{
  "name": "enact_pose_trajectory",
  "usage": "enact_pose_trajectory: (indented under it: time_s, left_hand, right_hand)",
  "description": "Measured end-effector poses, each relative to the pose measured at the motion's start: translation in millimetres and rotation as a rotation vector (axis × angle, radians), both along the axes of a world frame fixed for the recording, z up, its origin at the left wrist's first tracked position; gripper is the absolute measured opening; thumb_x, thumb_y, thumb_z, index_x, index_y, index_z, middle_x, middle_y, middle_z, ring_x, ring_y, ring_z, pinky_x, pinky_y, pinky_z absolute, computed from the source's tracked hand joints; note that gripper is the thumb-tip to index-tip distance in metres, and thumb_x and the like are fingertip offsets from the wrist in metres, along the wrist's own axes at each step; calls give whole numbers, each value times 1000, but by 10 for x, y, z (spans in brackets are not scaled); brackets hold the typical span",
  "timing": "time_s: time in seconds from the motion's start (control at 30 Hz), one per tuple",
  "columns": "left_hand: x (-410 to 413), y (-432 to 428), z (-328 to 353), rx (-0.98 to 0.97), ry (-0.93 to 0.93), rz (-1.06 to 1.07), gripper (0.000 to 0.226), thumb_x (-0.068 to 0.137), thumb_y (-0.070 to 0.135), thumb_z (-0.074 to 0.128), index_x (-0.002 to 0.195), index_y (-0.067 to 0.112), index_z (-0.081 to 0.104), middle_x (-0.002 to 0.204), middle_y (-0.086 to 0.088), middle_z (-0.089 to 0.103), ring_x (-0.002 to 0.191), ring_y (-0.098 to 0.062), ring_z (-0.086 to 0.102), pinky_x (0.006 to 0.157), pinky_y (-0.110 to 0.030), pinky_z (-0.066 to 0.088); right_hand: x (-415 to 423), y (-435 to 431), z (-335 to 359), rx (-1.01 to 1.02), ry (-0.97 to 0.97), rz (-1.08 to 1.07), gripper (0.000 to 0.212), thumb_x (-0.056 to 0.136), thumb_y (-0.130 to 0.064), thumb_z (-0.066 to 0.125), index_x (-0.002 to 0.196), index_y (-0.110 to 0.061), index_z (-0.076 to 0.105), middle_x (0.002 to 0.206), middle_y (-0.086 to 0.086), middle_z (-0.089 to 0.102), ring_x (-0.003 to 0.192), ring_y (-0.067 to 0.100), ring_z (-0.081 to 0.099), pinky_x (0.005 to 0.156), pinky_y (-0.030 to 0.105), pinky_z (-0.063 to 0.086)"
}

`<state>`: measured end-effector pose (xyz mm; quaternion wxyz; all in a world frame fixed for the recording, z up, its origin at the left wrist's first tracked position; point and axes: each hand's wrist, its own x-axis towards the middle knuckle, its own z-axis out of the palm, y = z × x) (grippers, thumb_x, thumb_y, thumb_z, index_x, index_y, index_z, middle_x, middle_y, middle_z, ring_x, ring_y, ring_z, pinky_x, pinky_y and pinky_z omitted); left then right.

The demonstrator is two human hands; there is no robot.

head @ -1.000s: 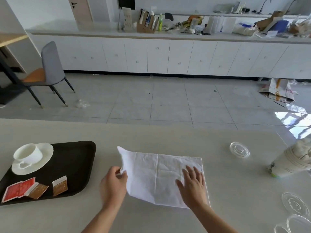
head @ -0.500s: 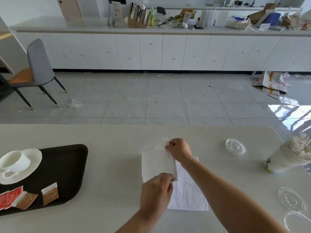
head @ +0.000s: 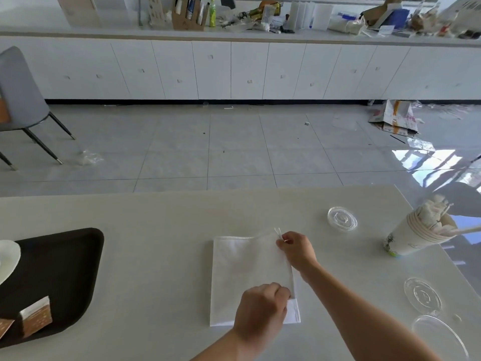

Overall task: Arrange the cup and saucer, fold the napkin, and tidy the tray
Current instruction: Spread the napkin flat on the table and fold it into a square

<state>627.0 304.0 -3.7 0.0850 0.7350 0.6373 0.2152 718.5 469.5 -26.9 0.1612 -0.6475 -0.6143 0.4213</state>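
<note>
A white napkin (head: 244,272) lies folded in half on the table in front of me. My right hand (head: 296,250) pinches its far right corner, and my left hand (head: 261,307) pinches the near right corner of the top layer. At the left edge sits a dark tray (head: 65,259). On it, only a slice of the white saucer (head: 9,259) shows, and two brown sachets (head: 35,315) lie near its front. The cup is out of view.
A stack of paper cups (head: 413,234) stuffed with tissue stands at the right. Clear plastic lids (head: 341,218) lie near it, and more lids (head: 423,295) sit at the table's right front. Beyond the table are tiled floor, a grey chair (head: 18,100) and white cabinets.
Both hands carried the napkin's left half over to the right and laid it down, so the napkin now lies flat, folded in half. The view has shifted right, hiding the cup.
</note>
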Motion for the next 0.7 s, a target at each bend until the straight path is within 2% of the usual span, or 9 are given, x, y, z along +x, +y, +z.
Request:
enact_pose_trajectory:
  time_s: [0.17,0.33,0.43,0.5,0.6,0.7]
  left_hand:
    - [25,9,-122,-14,59,-27,12,61,18,72,68,26,67,61,9,60,49,-10,56,39,-23,43]
    - [54,8,-219,-10,117,-79,14,56,21,76,64,25,66,59,8,59,48,-10,55,37,-23,43]
    - [85,19,-245,-16,131,-107,18,50,22,77,62,25,64,57,8,56,47,-11,53,36,-22,38]
    - [84,-4,-277,-10,101,-124,17,52,27,75,63,24,61,59,8,55,50,-13,53,39,-21,39]
    - [-71,-8,-334,-6,26,-74,15,67,36,67,73,23,61,73,4,59,66,-18,58,59,-25,48]
    - [-431,122,-403,3,88,138,26,78,34,61,96,17,69,108,-9,67,105,-30,63,91,-38,52]
  right_hand:
    - [53,-28,-155,3,-92,-12,16,84,-24,66,75,-10,65,65,4,62,63,24,54,56,30,38]
    - [87,-34,-227,3,-95,-13,9,83,-24,70,89,-18,69,74,-2,69,72,22,64,63,30,48]
    - [85,-28,-254,19,-137,5,16,83,-25,70,98,-19,67,72,-5,66,75,23,65,67,32,51]
    - [91,-54,-274,33,-172,25,29,83,-26,70,110,-19,63,79,-3,67,83,25,66,70,32,50]
    - [149,-144,-317,178,-272,81,54,83,-30,71,132,-16,51,115,7,63,107,31,59,85,37,50]
    - [213,-324,-390,466,-337,242,62,87,-36,66,142,-17,45,142,4,51,125,30,46,100,42,48]
